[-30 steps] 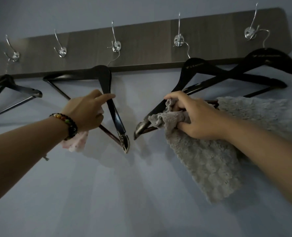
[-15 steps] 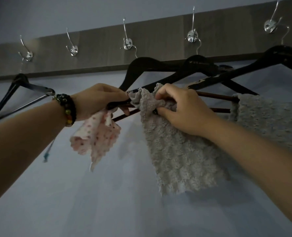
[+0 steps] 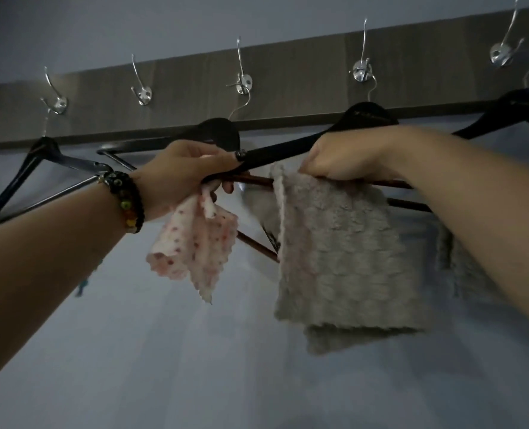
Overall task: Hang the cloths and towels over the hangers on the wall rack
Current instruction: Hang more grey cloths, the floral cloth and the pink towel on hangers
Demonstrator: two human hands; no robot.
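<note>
A dark wooden wall rack (image 3: 288,88) carries a row of metal hooks with black hangers. My left hand (image 3: 182,171) grips the left end of a black hanger (image 3: 288,147) and also holds a small pink spotted cloth (image 3: 195,246) that dangles below it. My right hand (image 3: 346,156) pinches the top edge of a grey towel (image 3: 340,258) draped over that hanger's lower bar. A second grey towel (image 3: 461,252) hangs further right, mostly hidden behind my right forearm.
Two more black hangers hang at the left: one (image 3: 34,171) near the far-left hooks, another (image 3: 216,134) behind my left hand. A further hanger (image 3: 514,109) hangs at the right edge. One hook (image 3: 142,94) between them is bare. Pale wall lies below.
The grey towel has been pulled over the hanger bar and now hangs in two layers. My right hand moved up to the bar. My left hand shifted along the hanger's end.
</note>
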